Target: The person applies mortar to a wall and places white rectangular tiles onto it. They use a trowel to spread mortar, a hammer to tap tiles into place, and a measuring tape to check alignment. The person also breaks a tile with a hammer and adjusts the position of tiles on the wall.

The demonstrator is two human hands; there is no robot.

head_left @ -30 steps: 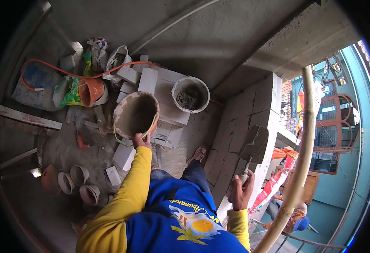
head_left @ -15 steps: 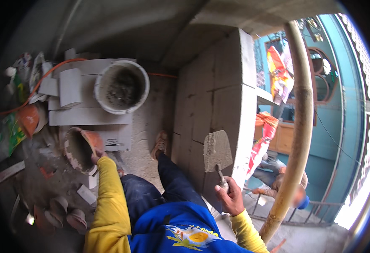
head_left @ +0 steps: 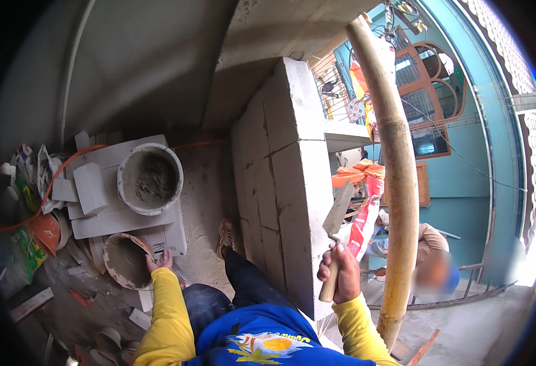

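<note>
From the head camera, my right hand [head_left: 343, 276] is wrapped around the wooden handle of the trowel [head_left: 339, 208], its blade pointing up and away beside the block wall [head_left: 273, 177]. My left hand [head_left: 160, 261] grips the right side of the rim of a small pail [head_left: 107, 267] — it sits low on my left, near the big bucket [head_left: 121, 190] of mortar [head_left: 151, 178] on the stacked blocks [head_left: 88, 229]. I can't tell whether the pail rests on anything.

The trowel should feel light and stiff; the handle is the place to hold it. The pail looks fairly light too (caked mortar would add some weight) — its gritty rim probably gives decent purchase, though lifting from one side could tip it.
</note>
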